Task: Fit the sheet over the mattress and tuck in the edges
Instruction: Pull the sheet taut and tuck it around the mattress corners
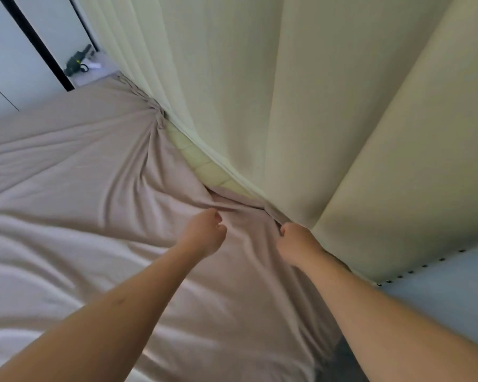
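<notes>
I see the taupe sheet (94,188) spread over the mattress (204,164), a bare strip showing at its headboard (287,106) edge. My left hand (204,232) and right hand (295,244) each pinch bunched sheet there, fingers curled.

There is one view only, from the camera on my head. It looks forward and down along my forearms, close over the bed, toward the headboard (342,106), which fills the upper right. The wide lens bends the edges, so the far corner at upper left is, I think, a floor.
</notes>
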Motion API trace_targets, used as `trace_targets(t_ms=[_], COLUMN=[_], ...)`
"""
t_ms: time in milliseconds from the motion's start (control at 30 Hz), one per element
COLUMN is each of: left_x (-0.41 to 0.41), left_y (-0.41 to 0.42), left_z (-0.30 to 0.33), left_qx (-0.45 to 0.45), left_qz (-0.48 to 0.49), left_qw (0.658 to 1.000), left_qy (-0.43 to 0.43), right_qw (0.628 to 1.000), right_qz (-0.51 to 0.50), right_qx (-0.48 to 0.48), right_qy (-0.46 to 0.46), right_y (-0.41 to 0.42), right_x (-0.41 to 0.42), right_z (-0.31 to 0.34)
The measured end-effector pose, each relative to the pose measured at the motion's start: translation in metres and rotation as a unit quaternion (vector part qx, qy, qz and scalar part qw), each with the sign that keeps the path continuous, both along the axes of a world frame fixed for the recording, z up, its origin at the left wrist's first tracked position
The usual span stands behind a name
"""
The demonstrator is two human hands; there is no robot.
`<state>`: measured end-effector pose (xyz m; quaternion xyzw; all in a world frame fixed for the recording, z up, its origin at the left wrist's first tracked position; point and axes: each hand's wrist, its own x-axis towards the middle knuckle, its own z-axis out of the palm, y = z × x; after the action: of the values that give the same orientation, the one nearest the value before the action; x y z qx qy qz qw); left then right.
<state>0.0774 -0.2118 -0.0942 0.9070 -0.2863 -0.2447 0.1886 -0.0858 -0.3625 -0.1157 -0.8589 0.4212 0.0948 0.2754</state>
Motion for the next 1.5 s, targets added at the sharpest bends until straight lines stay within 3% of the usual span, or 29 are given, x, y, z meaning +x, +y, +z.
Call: trace_targets(t_ms=[167, 367, 500, 600, 667, 733, 833, 933, 1067, 1133, 1200, 1267, 1300, 1367, 1433, 1500], left_x=[0.013, 0.000, -0.023, -0.042, -0.056, -0.070, -0.080, -0.081, -0.087, -0.097, -0.117, -0.133, -0.138, -0.139, -0.139, -0.140], left_y=[-0.042, -0.084, -0.104, -0.129, -0.141, -0.154, -0.170, -0.173, -0.162, -0.166, -0.172, -0.180, -0.183, -0.196, -0.204, -0.205], left_z=[-0.069, -0.134, -0.153, -0.146, -0.142, -0.146, -0.148, -0.147, -0.167, -0.167, -0.163, -0.161, -0.163, -0.172, -0.177, -0.184], left_qx=[-0.025, -0.015, 0.000, 0.039, 0.064, 0.061, -0.053, -0.179, -0.077, -0.005, 0.095, 0.149, 0.131, -0.001, -0.131, -0.152], left_qz=[-0.039, -0.082, -0.086, -0.053, 0.003, 0.013, 0.019, 0.029, 0.038, 0.061, 0.016, -0.047, -0.047, 0.032, 0.137, 0.156], left_qw=[0.999, 0.996, 0.996, 0.991, 0.975, 0.963, 0.956, 0.957, 0.964, 0.945, 0.912, 0.907, 0.915, 0.918, 0.879, 0.863], left_qy=[-0.016, 0.012, 0.035, 0.115, 0.212, 0.262, 0.286, 0.224, 0.251, 0.322, 0.398, 0.391, 0.379, 0.395, 0.437, 0.455], right_qw=[0.995, 0.967, 0.988, 0.982, 0.989, 0.994, 0.990, 0.985, 0.990, 0.991, 0.975, 0.966, 0.974, 0.994, 0.987, 0.965], right_qz=[0.063, 0.139, -0.010, -0.038, -0.035, -0.043, -0.067, -0.107, -0.113, -0.030, 0.077, 0.141, 0.133, 0.055, -0.038, -0.165], right_qx=[-0.055, -0.057, -0.152, -0.158, -0.101, -0.086, -0.089, -0.086, -0.082, -0.117, -0.179, -0.199, -0.175, -0.086, -0.018, -0.001], right_qy=[0.047, 0.206, 0.025, -0.092, -0.102, -0.044, 0.090, 0.100, -0.007, -0.063, -0.106, -0.091, -0.055, 0.048, 0.157, 0.203], right_y=[-0.043, -0.074, -0.062, -0.047, -0.041, -0.047, -0.061, -0.064, -0.055, -0.052, -0.052, -0.050, -0.050, -0.055, -0.064, -0.076], right_x=[0.028, 0.025, -0.012, -0.051, -0.065, -0.080, -0.099, -0.120, -0.144, -0.155, -0.165, -0.169, -0.171, -0.176, -0.187, -0.203], right_z=[-0.085, -0.158, -0.161, -0.149, -0.143, -0.139, -0.138, -0.141, -0.155, -0.160, -0.160, -0.159, -0.156, -0.157, -0.158, -0.161])
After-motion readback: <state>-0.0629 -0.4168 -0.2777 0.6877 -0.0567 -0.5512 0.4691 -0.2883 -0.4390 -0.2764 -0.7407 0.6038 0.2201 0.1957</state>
